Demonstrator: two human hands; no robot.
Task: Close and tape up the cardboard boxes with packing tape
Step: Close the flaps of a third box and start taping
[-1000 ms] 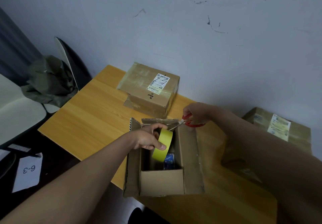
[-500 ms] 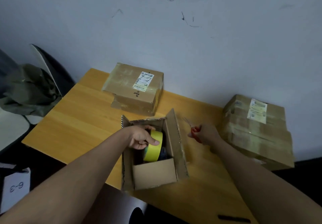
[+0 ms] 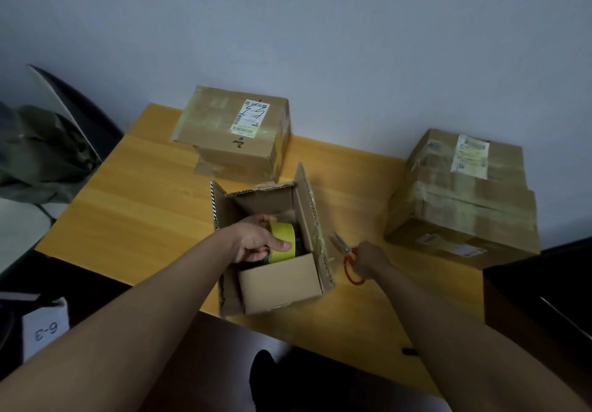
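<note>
Tape roll (image 3: 282, 242) gripped by left fingers (image 3: 282, 245) inside box (image 3: 278, 286).

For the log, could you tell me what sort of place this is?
Probably a small office or parcel-packing corner: a wooden table against a scuffed wall, taped labelled boxes, and a chair.
</note>
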